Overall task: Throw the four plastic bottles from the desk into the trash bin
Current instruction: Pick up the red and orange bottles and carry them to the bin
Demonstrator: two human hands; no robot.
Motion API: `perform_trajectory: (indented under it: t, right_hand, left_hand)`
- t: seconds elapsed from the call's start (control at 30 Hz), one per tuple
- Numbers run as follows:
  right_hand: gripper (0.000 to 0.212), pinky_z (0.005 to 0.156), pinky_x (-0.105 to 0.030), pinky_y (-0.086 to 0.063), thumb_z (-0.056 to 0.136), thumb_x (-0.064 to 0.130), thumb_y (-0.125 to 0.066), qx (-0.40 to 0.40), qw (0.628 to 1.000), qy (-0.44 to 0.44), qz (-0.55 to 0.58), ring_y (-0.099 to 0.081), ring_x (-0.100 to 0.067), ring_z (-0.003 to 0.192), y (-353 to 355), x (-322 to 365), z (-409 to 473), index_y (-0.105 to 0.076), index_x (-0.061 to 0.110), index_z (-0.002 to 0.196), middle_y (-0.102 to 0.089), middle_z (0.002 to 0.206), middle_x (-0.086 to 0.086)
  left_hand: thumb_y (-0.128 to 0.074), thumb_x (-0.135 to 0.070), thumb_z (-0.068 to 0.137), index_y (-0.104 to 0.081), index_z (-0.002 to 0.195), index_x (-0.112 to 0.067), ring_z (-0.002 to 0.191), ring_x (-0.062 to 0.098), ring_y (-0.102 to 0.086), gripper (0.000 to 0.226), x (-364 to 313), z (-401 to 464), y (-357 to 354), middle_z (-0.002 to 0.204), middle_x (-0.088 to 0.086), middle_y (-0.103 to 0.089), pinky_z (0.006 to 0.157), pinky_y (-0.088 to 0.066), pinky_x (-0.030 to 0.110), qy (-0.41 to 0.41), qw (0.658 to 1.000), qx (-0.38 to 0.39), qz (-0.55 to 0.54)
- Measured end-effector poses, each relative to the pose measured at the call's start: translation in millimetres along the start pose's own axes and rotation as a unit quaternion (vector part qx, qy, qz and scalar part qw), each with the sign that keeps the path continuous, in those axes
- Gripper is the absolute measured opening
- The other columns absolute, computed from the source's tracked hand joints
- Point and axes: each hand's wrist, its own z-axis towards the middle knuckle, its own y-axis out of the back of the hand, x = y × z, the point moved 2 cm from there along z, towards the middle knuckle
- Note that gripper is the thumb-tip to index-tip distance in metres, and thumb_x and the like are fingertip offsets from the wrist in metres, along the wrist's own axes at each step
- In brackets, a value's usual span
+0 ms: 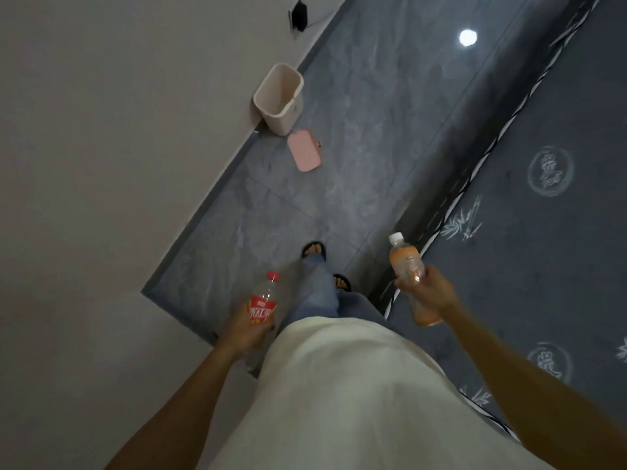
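Observation:
My left hand [245,329] grips a clear plastic bottle with a red cap and red label [264,301], held upright beside my leg. My right hand [428,290] holds an orange-tinted bottle with a white cap [405,262], neck pointing up and away. Far ahead, a beige open trash bin [279,98] stands on the grey floor against the wall, with nothing visible inside it. Its pink lid [304,150] lies flat on the floor just in front of it.
A white wall [118,147] runs along the left, with a corner jutting out near my left hand. A dark patterned mattress [543,232] borders the right side. The grey tiled floor [356,147] forms a narrow aisle between them. My feet in black sandals [314,249] stand in it.

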Motion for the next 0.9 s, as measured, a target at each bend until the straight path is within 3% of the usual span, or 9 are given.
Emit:
perform_trajectory:
  t: [0.07, 0.17, 0.23, 0.33, 0.43, 0.53, 0.73, 0.9]
  right_hand:
    - [0.073, 0.081, -0.039, -0.049, 0.076, 0.050, -0.078, 0.003, 0.999, 0.033, 0.009, -0.063, -0.032, 0.100, 3, 25, 5, -0.048, 0.011, 0.131, -0.064, 0.117, -0.012]
    - [0.074, 0.080, -0.039, -0.050, 0.077, 0.052, -0.075, -0.006, 0.999, 0.035, 0.007, -0.062, -0.029, 0.097, 26, 85, 47, -0.047, 0.013, 0.133, -0.064, 0.117, -0.009]
    - [0.075, 0.078, -0.037, -0.047, 0.077, 0.054, -0.074, 0.003, 0.998, 0.058, -0.005, -0.060, -0.026, 0.094, 36, 103, 55, -0.046, 0.014, 0.134, -0.063, 0.116, -0.008]
    - [0.076, 0.081, -0.039, -0.048, 0.078, 0.054, -0.074, 0.012, 0.999, 0.041, -0.019, -0.059, -0.026, 0.095, 54, 129, 76, -0.045, 0.015, 0.136, -0.062, 0.116, -0.008]
    - [0.071, 0.081, -0.040, -0.048, 0.078, 0.048, -0.076, -0.009, 1.000, 0.002, -0.017, -0.061, -0.031, 0.095, 77, 142, 91, -0.049, 0.012, 0.133, -0.065, 0.115, -0.013]
    - [0.069, 0.079, -0.037, -0.044, 0.078, 0.046, -0.078, -0.012, 0.999, -0.039, -0.007, -0.058, -0.030, 0.092, 92, 136, 97, -0.051, 0.010, 0.130, -0.065, 0.117, -0.016]
    - [0.072, 0.092, -0.045, -0.045, 0.081, 0.046, -0.076, -0.001, 0.993, -0.119, 0.021, -0.059, -0.038, 0.111, 132, 117, 108, -0.047, 0.012, 0.137, -0.060, 0.128, -0.018]
    - [0.067, 0.093, -0.041, -0.051, 0.078, 0.053, -0.074, 0.025, 0.990, -0.138, 0.031, -0.063, -0.029, 0.110, 184, 119, 142, -0.055, 0.016, 0.130, -0.066, 0.116, -0.005]
  left_hand:
    - [-0.081, -0.024, 0.080, -0.066, 0.100, -0.014, 0.078, 0.023, -0.068, 0.026, 4, -3, 3, 0.087, 0.008, -0.071, 0.059, -0.052, 0.026, 0.026, 0.999, 0.028, -0.003]
    - [-0.075, -0.026, 0.089, -0.060, 0.120, -0.005, 0.100, 0.034, -0.067, 0.040, -25, 43, 24, 0.109, 0.017, -0.069, 0.086, -0.055, 0.039, 0.041, 0.998, 0.057, -0.001]
    - [-0.075, -0.022, 0.090, -0.062, 0.122, -0.004, 0.108, 0.038, -0.066, 0.039, -42, 56, 34, 0.114, 0.018, -0.069, 0.091, -0.053, 0.042, 0.041, 0.997, 0.055, -0.023]
    - [-0.077, -0.019, 0.087, -0.068, 0.104, -0.010, 0.098, 0.037, -0.068, 0.021, -90, 91, 58, 0.101, 0.016, -0.071, 0.089, -0.057, 0.046, 0.038, 0.997, 0.058, -0.024]
    - [-0.077, -0.016, 0.085, -0.066, 0.088, -0.015, 0.086, 0.033, -0.069, 0.011, -158, 121, 81, 0.089, 0.011, -0.070, 0.072, -0.057, 0.033, 0.009, 0.997, 0.068, -0.023]
    - [-0.081, -0.022, 0.076, -0.068, 0.090, -0.019, 0.079, 0.024, -0.068, 0.020, -224, 150, 98, 0.087, 0.007, -0.072, 0.068, -0.052, 0.029, -0.024, 0.998, 0.063, -0.001]
    - [-0.076, -0.037, 0.069, -0.061, 0.109, -0.021, 0.079, 0.015, -0.068, 0.045, -361, 202, 114, 0.093, 0.002, -0.069, 0.061, -0.050, 0.025, -0.101, 0.993, 0.069, 0.006]
    - [-0.075, -0.041, 0.066, -0.056, 0.110, -0.025, 0.078, 0.013, -0.067, 0.051, -446, 234, 117, 0.092, -0.002, -0.067, 0.057, -0.047, 0.024, -0.115, 0.991, 0.064, 0.006]
